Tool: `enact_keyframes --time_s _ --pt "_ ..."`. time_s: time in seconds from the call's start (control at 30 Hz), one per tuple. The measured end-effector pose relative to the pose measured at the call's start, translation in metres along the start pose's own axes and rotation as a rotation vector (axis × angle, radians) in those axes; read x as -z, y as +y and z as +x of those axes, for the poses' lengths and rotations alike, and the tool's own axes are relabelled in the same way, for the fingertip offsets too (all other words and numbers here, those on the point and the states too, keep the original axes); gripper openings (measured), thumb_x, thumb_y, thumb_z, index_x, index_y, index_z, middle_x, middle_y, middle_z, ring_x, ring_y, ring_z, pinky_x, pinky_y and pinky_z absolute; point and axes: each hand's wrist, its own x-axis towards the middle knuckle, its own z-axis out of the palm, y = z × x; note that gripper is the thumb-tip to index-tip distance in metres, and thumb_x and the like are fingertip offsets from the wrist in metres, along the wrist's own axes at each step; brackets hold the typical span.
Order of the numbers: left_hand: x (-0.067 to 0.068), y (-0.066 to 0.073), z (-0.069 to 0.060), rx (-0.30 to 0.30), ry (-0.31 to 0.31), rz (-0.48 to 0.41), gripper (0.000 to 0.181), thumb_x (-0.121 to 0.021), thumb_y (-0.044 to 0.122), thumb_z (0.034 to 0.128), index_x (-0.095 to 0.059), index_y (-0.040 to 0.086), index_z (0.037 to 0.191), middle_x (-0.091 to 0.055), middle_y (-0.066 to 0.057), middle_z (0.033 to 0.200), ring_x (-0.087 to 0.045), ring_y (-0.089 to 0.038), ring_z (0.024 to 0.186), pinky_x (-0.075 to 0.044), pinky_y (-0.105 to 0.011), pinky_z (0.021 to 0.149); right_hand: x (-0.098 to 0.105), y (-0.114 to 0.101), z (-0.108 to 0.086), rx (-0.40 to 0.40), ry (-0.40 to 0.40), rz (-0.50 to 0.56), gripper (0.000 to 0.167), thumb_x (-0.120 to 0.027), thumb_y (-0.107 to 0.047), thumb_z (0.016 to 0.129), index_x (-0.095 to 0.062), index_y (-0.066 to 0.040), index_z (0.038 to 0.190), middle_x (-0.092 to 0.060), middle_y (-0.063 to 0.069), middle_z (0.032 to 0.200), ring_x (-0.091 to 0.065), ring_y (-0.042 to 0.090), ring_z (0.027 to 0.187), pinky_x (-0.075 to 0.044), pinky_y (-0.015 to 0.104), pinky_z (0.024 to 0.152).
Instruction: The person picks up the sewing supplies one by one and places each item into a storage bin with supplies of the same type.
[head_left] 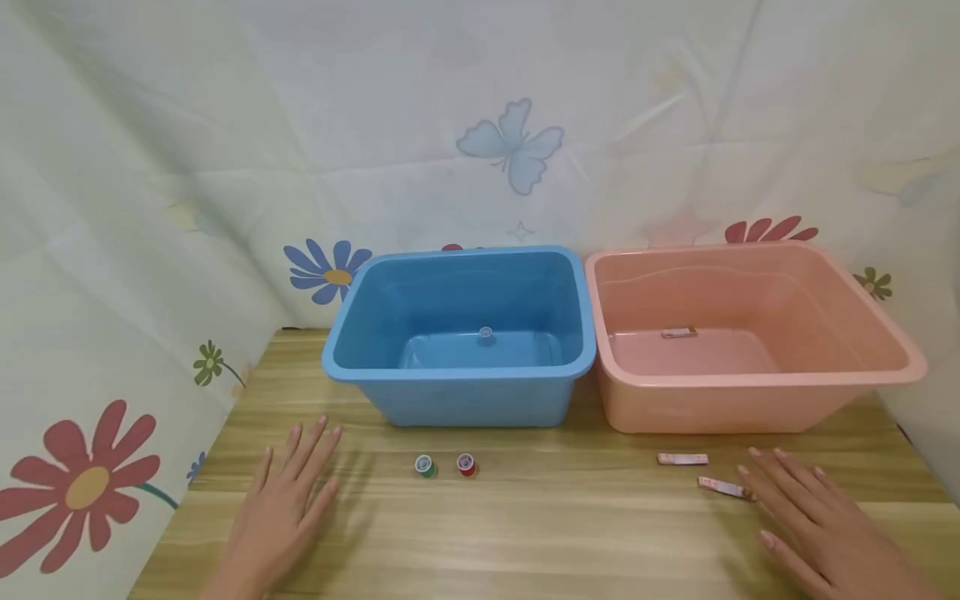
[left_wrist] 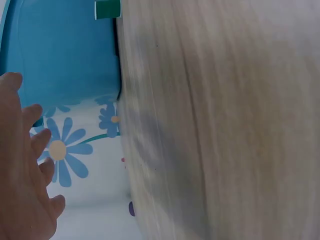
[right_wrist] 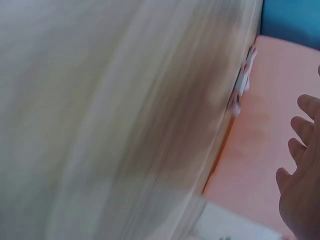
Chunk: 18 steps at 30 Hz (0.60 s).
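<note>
Soft light, right wrist view blurry

The wood-grained counter (head_left: pixel 540 533) bears a blue tub (head_left: pixel 465 402) and, just beside it, a pink tub (head_left: pixel 705 408). Before the blue tub stand a green cylinder (head_left: pixel 425 467) and a red cylinder (head_left: pixel 467 465); before the pink one lie a pale strip (head_left: pixel 683 459) and a slanted strip (head_left: pixel 722 487).

Left basin (head_left: pixel 465 403): smooth, glossy plastic. Right basin (head_left: pixel 712 409): smooth, glossy plastic. Tabletop (head_left: pixel 525 542): wood-grained, smooth, soft sheen. Far backdrop (head_left: pixel 345 108): creased, cloth-like sheet, faintly shiny.

Flwr-print cloth (head_left: pixel 360 117); wood-grain tbl (head_left: pixel 540 533)
</note>
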Motion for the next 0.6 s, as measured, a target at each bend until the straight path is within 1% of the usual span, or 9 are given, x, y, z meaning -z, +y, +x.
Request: enact_keyframes --time_s 0.1,0.23,0.37,0.5,0.6 --pt "0.001 -0.002 0.005 0.010 -0.007 -0.042 0.065 -0.055 0.034 0.1046 -0.026 0.026 0.162 -0.020 -0.003 0.169 -0.007 -0.027 0.157 0.009 -0.045 0.124 -0.002 -0.007 0.013 0.023 0.011 0.027 0.077 -0.075 -0.030 0.090 -0.040 -0.015 0.157 -0.017 -0.006 0.169 -0.001 0.009 0.156 0.009 0.024 0.122" --pt "0.004 -0.004 0.014 0.018 0.001 -0.137 0.062 -0.051 0.030 0.1068 -0.025 0.026 0.163 -0.020 -0.002 0.169 -0.013 -0.034 0.155 0.003 -0.051 0.125 -0.007 -0.015 0.024 0.073 0.048 0.034 0.073 -0.075 -0.031 0.089 -0.046 -0.014 0.154 -0.028 0.000 0.166 -0.009 0.012 0.156 0.003 0.026 0.124" --pt "0.011 -0.007 0.022 0.049 0.007 -0.310 0.058 -0.045 0.025 0.1099 -0.023 0.026 0.163 -0.019 -0.006 0.169 -0.012 -0.038 0.154 -0.001 -0.059 0.123 -0.010 -0.023 0.032 0.095 0.062 0.054 0.071 -0.075 -0.031 0.089 -0.048 -0.014 0.152 -0.034 0.005 0.164 -0.013 0.012 0.155 0.000 0.026 0.124" --pt "0.020 -0.008 0.031 0.092 0.003 -0.509 0.054 -0.038 0.022 0.1118 -0.021 0.029 0.163 -0.016 -0.009 0.169 -0.008 -0.043 0.154 -0.006 -0.071 0.117 -0.011 -0.031 0.039 0.069 0.024 0.095 0.070 -0.075 -0.028 0.090 -0.047 -0.016 0.153 -0.038 0.004 0.162 -0.017 0.011 0.154 -0.004 0.023 0.124" --pt "0.028 -0.009 0.040 0.109 -0.006 -0.607 0.053 -0.031 0.024 0.1129 -0.017 0.030 0.163 -0.013 -0.011 0.169 -0.007 -0.047 0.153 -0.010 -0.077 0.112 -0.013 -0.037 0.043 0.034 -0.017 0.114 0.069 -0.073 -0.027 0.093 -0.044 -0.019 0.155 -0.037 0.002 0.162 -0.017 0.007 0.153 -0.004 0.019 0.122"
